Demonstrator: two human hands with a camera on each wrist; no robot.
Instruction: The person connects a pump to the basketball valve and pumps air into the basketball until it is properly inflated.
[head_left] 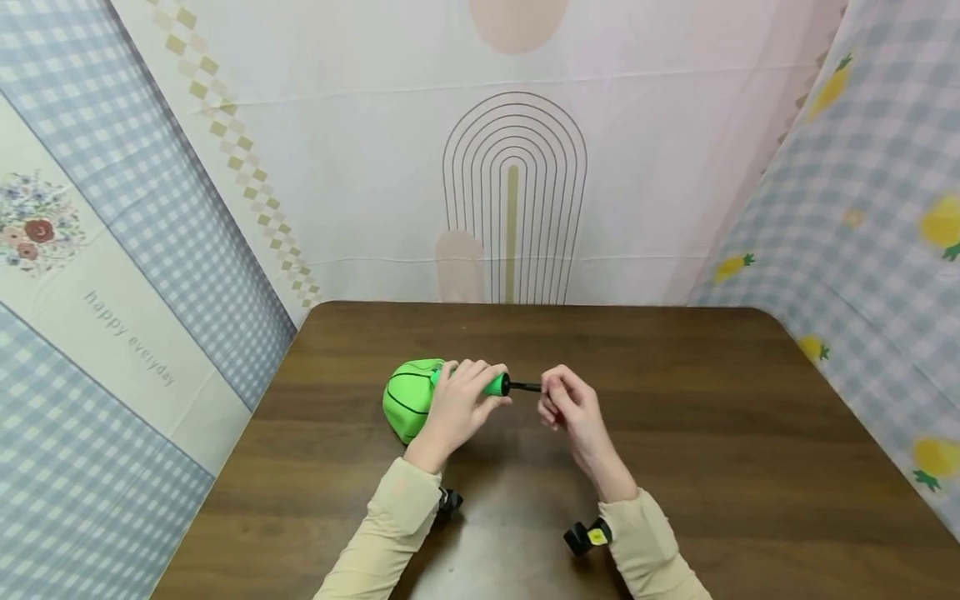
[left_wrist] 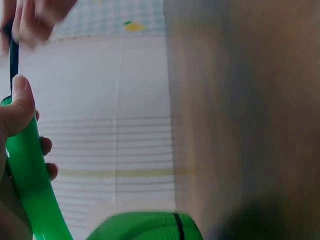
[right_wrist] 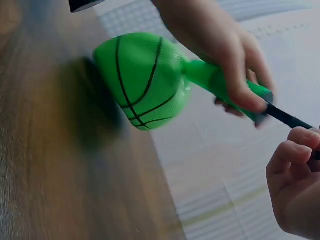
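A green ball (head_left: 405, 400) with black seam lines, partly deflated, sits left of centre on the table. A green hand pump (right_wrist: 200, 73) joins it at the nozzle end. My left hand (head_left: 459, 410) grips the pump's barrel (left_wrist: 37, 185), fingers on one side and thumb near the black end cap. Out of that end runs a thin black rod (head_left: 525, 387), drawn out. My right hand (head_left: 576, 410) holds the rod's far end in curled fingers; the handle there is mostly hidden.
The brown wooden table (head_left: 675, 358) has rounded back corners. A white patterned cloth (head_left: 360, 167) hangs behind it, with checked cloths at both sides. A black wrist camera (head_left: 587, 536) sits on the right wrist.
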